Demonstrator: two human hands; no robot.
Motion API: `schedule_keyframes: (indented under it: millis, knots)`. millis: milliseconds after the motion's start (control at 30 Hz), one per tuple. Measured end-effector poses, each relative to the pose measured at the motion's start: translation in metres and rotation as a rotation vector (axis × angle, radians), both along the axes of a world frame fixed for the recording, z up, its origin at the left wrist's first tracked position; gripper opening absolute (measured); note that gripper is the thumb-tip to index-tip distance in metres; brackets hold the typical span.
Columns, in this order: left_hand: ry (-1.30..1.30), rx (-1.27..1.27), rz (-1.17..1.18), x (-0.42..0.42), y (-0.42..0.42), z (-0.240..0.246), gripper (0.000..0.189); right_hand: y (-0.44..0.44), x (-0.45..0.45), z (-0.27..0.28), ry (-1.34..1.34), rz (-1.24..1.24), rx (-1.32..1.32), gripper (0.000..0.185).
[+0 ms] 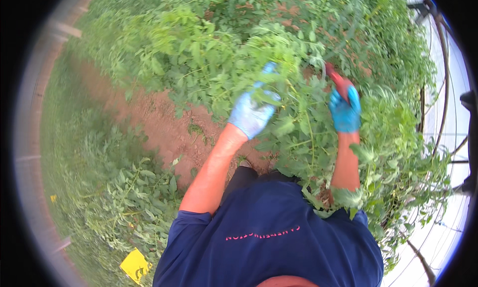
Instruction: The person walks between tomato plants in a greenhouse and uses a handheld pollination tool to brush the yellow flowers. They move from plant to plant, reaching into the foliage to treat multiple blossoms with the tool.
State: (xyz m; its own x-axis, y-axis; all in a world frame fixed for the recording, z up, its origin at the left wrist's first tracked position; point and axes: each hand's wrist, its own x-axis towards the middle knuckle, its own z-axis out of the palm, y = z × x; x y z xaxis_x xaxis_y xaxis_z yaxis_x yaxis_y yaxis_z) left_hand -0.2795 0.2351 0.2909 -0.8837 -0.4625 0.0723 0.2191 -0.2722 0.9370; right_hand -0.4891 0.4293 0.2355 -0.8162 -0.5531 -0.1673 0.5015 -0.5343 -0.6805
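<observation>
My left hand [252, 109], in a light blue glove, reaches into the leafy top of a tomato plant [287, 126]. Its thumb and a finger are spread apart, with leaves between and over them. Whether it grips a stem is hidden. On the far side of the same plant, my right hand [345, 109], in a brighter blue glove, is closed around a red hand tool [336, 78]. The tool points up and left into the foliage; its front end is blurred, with something pale beside it.
Dense tomato foliage [179, 44] runs across the top and down the right. A bare reddish soil path [168, 123] lies to the left, with another plant row [123, 205] beyond. A yellow card [135, 265] sits at lower left. Pale sheeting [453, 119] and wires border the right.
</observation>
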Motion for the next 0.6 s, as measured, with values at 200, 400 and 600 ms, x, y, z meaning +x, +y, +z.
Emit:
schedule_keyframes:
  millis: [200, 400, 600]
  knots:
    - [-0.12, -0.467, -0.133, 0.021, 0.001, 0.008, 0.044, 0.098, 0.071, -0.03, -0.35, 0.231, -0.169, 0.047]
    - [-0.161, -0.706, -0.539, 0.068, -0.032, 0.015, 0.031, 0.092, 0.16, -0.064, -0.279, 0.416, -0.004, 0.05]
    - [-0.1, -0.479, -0.62, 0.146, -0.124, 0.006, 0.039, -0.004, 0.243, -0.073, -0.361, 0.393, -0.018, 0.056]
